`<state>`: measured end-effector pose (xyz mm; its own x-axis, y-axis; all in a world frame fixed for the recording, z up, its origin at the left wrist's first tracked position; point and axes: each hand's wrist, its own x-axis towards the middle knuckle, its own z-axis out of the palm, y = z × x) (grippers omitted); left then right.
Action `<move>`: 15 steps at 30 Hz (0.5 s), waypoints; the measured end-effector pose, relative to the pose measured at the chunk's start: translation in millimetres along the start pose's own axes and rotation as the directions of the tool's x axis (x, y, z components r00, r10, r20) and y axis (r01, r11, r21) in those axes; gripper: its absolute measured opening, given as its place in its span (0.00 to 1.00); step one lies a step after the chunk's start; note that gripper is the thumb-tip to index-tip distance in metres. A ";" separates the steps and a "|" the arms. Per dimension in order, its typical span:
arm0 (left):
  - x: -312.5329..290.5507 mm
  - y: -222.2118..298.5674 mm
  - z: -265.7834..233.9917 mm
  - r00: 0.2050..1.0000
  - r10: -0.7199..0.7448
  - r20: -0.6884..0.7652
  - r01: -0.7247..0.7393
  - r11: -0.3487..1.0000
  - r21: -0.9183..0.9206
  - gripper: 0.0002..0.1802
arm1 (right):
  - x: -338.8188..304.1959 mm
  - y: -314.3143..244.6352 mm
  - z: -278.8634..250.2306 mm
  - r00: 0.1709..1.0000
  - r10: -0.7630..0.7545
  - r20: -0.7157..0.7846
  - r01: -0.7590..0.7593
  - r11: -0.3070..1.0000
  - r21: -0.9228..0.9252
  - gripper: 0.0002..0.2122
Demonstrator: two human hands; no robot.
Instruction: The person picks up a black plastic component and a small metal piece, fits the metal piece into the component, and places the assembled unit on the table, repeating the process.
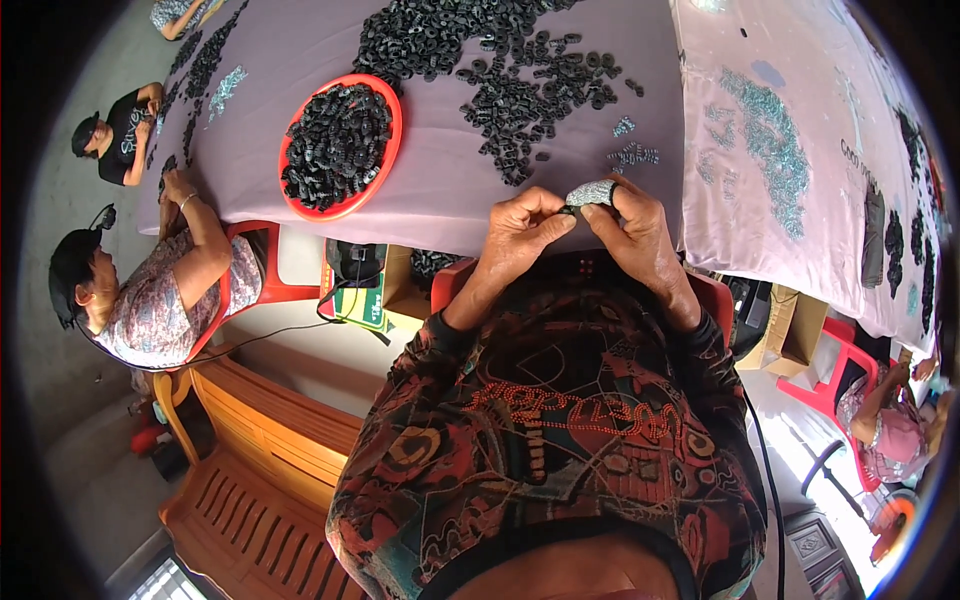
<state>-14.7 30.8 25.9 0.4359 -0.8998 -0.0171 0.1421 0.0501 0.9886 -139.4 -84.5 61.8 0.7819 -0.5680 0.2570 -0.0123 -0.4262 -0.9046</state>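
Note:
Both hands meet at the table's near edge, just in front of my chest. My left hand (pixel 525 228) is closed, thumb against forefinger, on a small black part (pixel 568 210). Close against it is my right hand (pixel 638 228), its fingers curled and its thumb near the same part. A grey speckled cloth finger cover (pixel 592 193) sits on a finger of the right hand. What the right fingertips grip is too small and hidden to make out. Beyond the hands lie small clear-blue pieces (pixel 634 155) and a spread of black ring-shaped parts (pixel 515 110).
A red basin (pixel 397 150) heaped with black parts stands left on the mauve-covered table (pixel 440 205). A pink-covered table (pixel 725 245) with clear-blue pieces adjoins at right. Other people (pixel 165 300) sit around. Behind me are a wooden bench (pixel 260 480) and a cardboard box (pixel 795 330).

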 end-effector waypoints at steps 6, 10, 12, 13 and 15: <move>-6.1 -3.4 -4.2 0.998 -0.044 0.049 0.043 0.999 0.016 0.04 | 5.8 12.2 -0.4 0.998 0.046 -0.042 -0.049 0.995 -0.088 0.03; -7.2 -4.0 -2.6 0.990 -0.060 0.127 0.058 0.998 0.014 0.04 | 12.0 20.6 6.9 0.998 0.039 -0.050 -0.048 0.979 -0.196 0.03; -7.5 -4.6 0.2 0.985 -0.051 0.166 0.045 0.998 0.041 0.04 | 20.5 27.4 16.0 0.996 -0.076 -0.050 0.057 0.948 -0.314 0.03; -8.3 -4.6 1.2 0.982 -0.050 0.185 0.039 0.997 0.061 0.04 | 25.2 30.8 20.4 0.991 -0.124 -0.046 0.098 0.923 -0.373 0.04; -11.6 -3.9 1.2 0.970 -0.092 0.225 0.094 0.996 -0.001 0.05 | 33.3 35.8 28.5 0.988 -0.152 -0.012 0.130 0.882 -0.452 0.04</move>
<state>-21.4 40.5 22.4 0.2102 -0.9749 -0.0738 0.1832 -0.0349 0.9825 -96.0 -98.6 28.3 0.7668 -0.5055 0.3955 -0.1914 -0.7682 -0.6109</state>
